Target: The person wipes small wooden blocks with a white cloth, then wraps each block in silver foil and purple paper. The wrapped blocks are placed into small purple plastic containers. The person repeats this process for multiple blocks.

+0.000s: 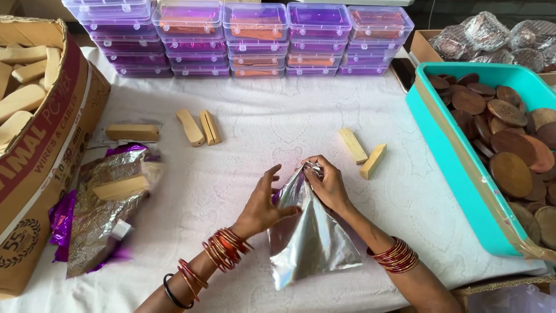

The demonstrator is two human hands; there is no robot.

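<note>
A shiny silver foil sheet [310, 237] is pulled up into a cone on the white tablecloth [231, 168]. My right hand [329, 182] pinches its bunched top; whatever the foil wraps is hidden. My left hand [262, 204] rests against the foil's left side, thumb on it and fingers spread. Both wrists carry red bangles. Two pale wooden blocks [363, 153] lie just right of my right hand, and two more [199, 127] lie farther left.
Stacked clear purple plastic boxes [243, 40] line the far edge. A teal tub [446, 139] of round dark wooden discs stands at right. A cardboard carton [43, 150] of wooden pieces is at left, beside a heap of foil sheets [101, 214] with blocks on top.
</note>
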